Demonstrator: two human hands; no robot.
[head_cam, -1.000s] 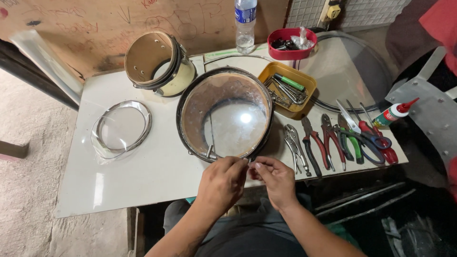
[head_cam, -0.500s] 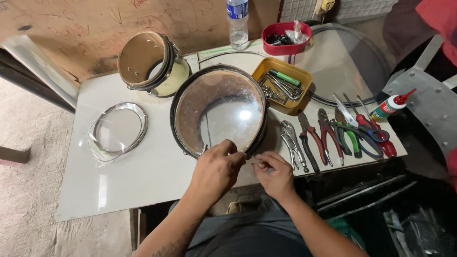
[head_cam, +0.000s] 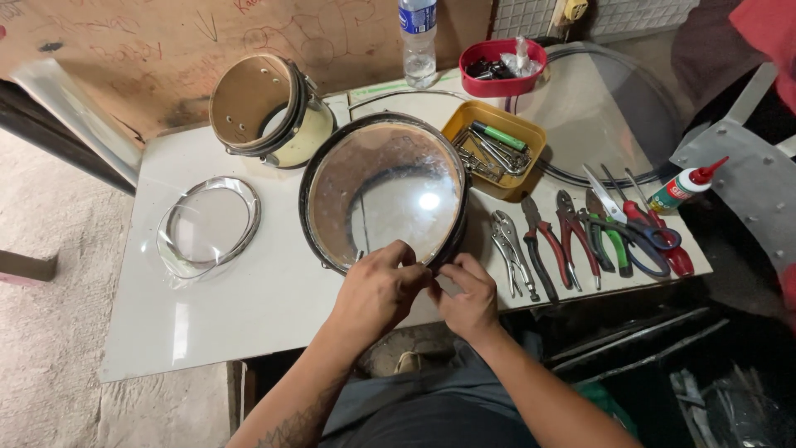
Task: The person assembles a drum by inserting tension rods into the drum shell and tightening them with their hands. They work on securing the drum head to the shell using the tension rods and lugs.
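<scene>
drum [head_cam: 385, 187]: round shell, dark rim, clear glossy head facing up with a light glare | pose: lying flat, open face upward | place: near the front edge of the white tabletop [head_cam: 207, 307], about midway along it | state: near rim touched by both hands

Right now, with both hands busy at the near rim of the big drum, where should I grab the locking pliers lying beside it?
Take the locking pliers by the paired handles at the near end, coming from the table's front edge. They lie flat, jaws pointing away toward the yellow tray, handles toward you. The drum crowds their left and the black-handled pliers their right, so a side approach looks tight.
</scene>
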